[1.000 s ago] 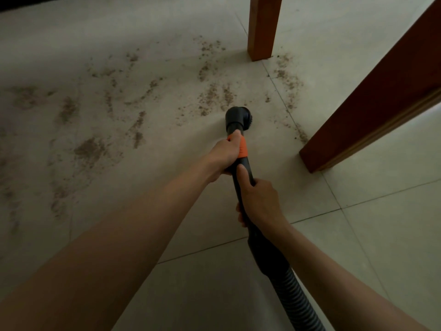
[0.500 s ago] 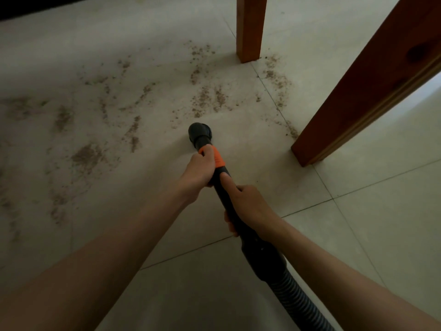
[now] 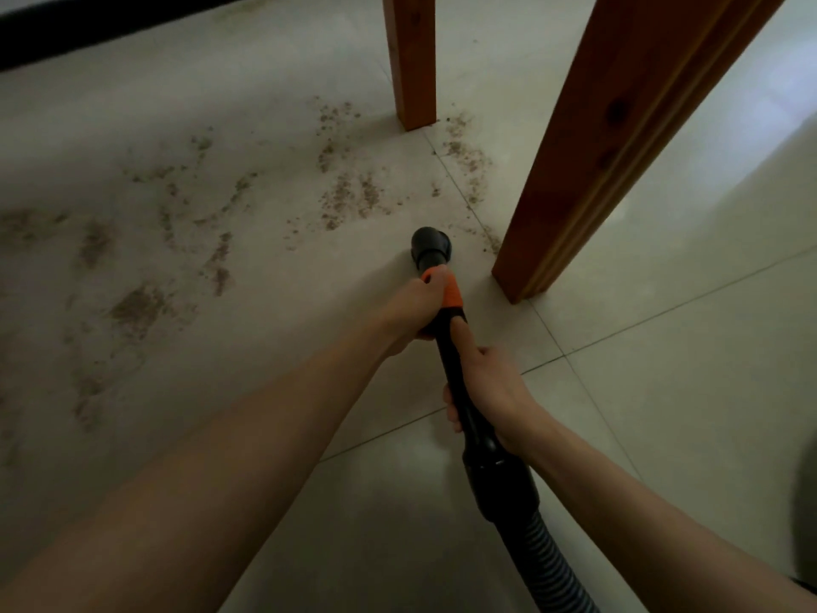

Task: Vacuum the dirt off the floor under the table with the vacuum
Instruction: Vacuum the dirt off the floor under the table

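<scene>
While the vacuum wand [image 3: 451, 373] points toward 12 o'clock, its round nozzle [image 3: 429, 246] sits on the pale tiled floor [image 3: 663, 391], just short of brown dirt [image 3: 349, 196] scattered from 9 to 12 o'clock. Left hand [image 3: 413, 309] grips the orange collar [image 3: 451, 292]; right hand [image 3: 488, 382] wraps the tube behind. Wooden legs [image 3: 619, 139] stand at 1 o'clock.

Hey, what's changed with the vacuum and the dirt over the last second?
The vacuum nozzle swept left across the floor half a second ago, then back right, ending beside the near table leg. Nothing was let go: the left hand grips the orange collar, the right hand grips the wand. The dirt ahead looks unchanged.
</scene>
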`<state>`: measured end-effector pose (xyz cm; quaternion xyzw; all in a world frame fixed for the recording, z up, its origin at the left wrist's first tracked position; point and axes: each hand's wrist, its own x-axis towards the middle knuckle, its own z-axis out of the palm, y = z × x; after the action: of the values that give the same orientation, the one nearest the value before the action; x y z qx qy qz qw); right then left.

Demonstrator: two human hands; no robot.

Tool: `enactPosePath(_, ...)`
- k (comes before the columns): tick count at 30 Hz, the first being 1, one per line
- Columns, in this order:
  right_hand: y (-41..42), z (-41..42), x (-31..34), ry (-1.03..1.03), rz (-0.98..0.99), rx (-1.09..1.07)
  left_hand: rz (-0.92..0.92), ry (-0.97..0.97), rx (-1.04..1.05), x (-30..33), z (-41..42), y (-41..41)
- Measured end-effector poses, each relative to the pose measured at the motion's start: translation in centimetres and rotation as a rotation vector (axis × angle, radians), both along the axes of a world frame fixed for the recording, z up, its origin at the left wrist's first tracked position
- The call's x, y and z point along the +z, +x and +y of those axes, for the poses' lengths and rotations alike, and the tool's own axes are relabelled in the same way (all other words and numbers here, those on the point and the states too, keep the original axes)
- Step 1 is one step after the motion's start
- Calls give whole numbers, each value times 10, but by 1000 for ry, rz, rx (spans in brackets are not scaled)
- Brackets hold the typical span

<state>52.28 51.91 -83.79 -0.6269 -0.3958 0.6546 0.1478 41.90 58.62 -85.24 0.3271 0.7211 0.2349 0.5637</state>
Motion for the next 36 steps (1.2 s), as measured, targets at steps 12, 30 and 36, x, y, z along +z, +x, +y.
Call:
enactPosePath(12,-15,-17,2,-5,-50,-192,8,-18,-154,8,-2,11)
enactPosePath(30,-75,-5,-3,-33,105,-480,82,57,-449,5,35,-24)
enactPosePath(36,-75,2,-7,-26,114,-526,91,80,-466,1,43,-20)
